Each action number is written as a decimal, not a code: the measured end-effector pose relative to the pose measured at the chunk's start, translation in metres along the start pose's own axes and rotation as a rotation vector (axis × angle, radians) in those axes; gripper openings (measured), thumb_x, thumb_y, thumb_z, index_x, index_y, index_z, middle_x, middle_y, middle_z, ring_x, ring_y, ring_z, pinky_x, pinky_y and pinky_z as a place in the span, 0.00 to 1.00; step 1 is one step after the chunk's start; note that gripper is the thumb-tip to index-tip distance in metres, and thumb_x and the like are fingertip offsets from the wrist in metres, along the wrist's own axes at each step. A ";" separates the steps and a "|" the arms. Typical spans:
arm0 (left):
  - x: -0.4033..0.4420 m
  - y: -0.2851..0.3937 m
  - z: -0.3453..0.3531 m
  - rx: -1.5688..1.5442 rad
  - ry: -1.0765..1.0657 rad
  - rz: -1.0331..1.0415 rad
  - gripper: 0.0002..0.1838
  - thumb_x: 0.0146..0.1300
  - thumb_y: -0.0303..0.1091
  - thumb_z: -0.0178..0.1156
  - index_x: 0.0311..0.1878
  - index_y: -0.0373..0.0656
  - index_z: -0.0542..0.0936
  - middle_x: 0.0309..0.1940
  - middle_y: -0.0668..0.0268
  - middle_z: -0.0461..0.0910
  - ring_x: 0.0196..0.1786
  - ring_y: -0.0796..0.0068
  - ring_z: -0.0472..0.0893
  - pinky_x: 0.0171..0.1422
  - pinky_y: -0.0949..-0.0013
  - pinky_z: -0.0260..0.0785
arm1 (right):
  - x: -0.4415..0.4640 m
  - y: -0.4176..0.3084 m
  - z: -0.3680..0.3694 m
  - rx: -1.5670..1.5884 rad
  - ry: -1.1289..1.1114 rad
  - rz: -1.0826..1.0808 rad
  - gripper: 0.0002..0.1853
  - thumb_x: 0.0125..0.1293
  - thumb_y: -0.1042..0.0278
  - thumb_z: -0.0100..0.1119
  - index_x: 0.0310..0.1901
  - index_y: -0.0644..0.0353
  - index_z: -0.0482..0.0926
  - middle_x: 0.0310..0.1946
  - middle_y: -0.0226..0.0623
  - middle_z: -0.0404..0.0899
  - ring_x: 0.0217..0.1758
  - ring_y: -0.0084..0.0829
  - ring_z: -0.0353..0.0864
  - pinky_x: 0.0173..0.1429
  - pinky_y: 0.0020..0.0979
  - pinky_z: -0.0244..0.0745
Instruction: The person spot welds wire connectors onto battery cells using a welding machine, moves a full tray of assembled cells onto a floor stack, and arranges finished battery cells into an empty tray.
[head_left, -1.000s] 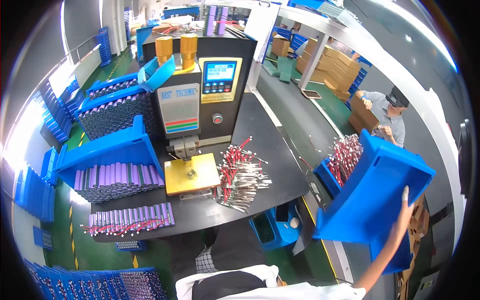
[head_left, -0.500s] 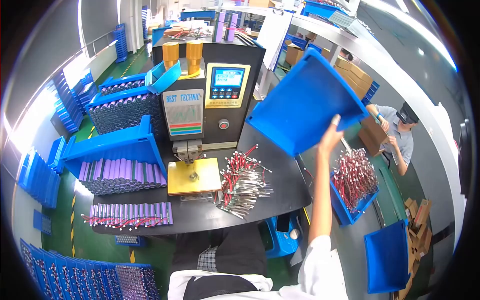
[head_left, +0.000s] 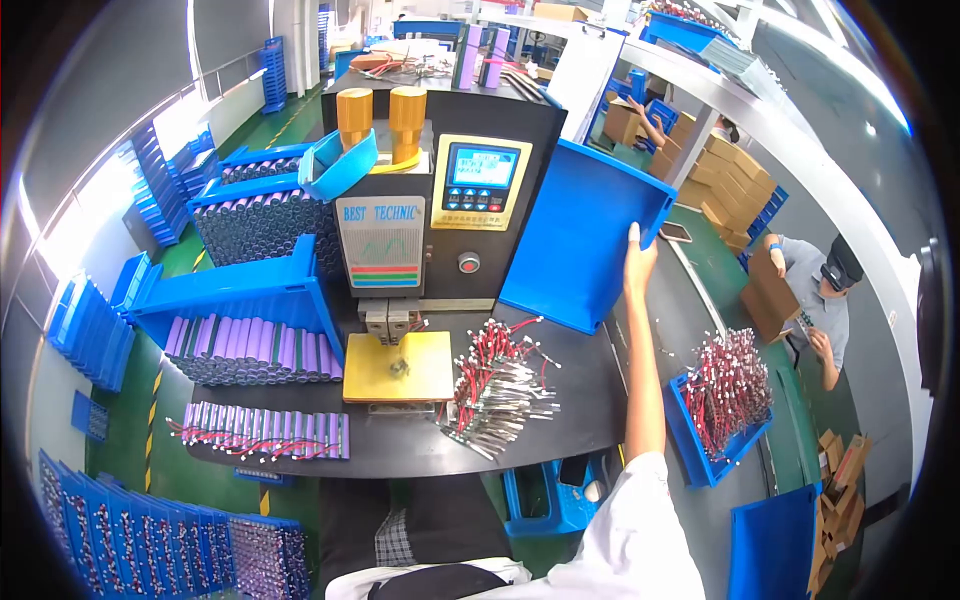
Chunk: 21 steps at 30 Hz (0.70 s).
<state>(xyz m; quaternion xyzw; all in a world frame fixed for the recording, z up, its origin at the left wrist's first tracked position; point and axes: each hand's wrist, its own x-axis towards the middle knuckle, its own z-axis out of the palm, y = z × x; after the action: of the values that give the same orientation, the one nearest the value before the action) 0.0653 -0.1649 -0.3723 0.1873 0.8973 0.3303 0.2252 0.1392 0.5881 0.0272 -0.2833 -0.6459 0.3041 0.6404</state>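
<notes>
My right hand [head_left: 638, 262] grips the right rim of an empty blue tray [head_left: 585, 235], which stands tilted on the black table just right of the welding machine [head_left: 383, 235]. Below the tray lies a pile of red and white wire leads [head_left: 498, 385], beside the machine's yellow plate [head_left: 398, 367]. A row of purple cells with red wires [head_left: 265, 430] lies at the table's front left. Behind it, a tilted blue bin [head_left: 235, 290] holds stacked purple cells [head_left: 250, 345]. My left hand is out of view.
A blue bin [head_left: 690, 440] full of red and white wires stands right of the table. Another person [head_left: 820, 290] handles a cardboard box [head_left: 768, 300] at the right. Blue racks of cells [head_left: 170, 530] stand at lower left; a blue tray [head_left: 770, 545] is at lower right.
My right hand has brought the blue tray from the right, over the wire bin, to the table beside the machine. The view has shifted slightly.
</notes>
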 end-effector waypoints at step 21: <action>-0.007 -0.040 -0.028 -0.006 0.151 0.167 0.07 0.64 0.26 0.54 0.38 0.32 0.79 0.29 0.46 0.80 0.33 0.50 0.82 0.39 0.58 0.71 | -0.012 0.001 -0.034 -0.117 0.014 0.001 0.20 0.72 0.59 0.57 0.56 0.66 0.77 0.47 0.41 0.84 0.49 0.32 0.81 0.57 0.35 0.73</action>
<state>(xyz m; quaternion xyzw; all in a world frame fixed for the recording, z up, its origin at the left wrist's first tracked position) 0.0488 -0.2113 -0.3781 0.2355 0.8919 0.3637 0.1293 0.1733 0.5804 0.0185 -0.3229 -0.6578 0.2640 0.6271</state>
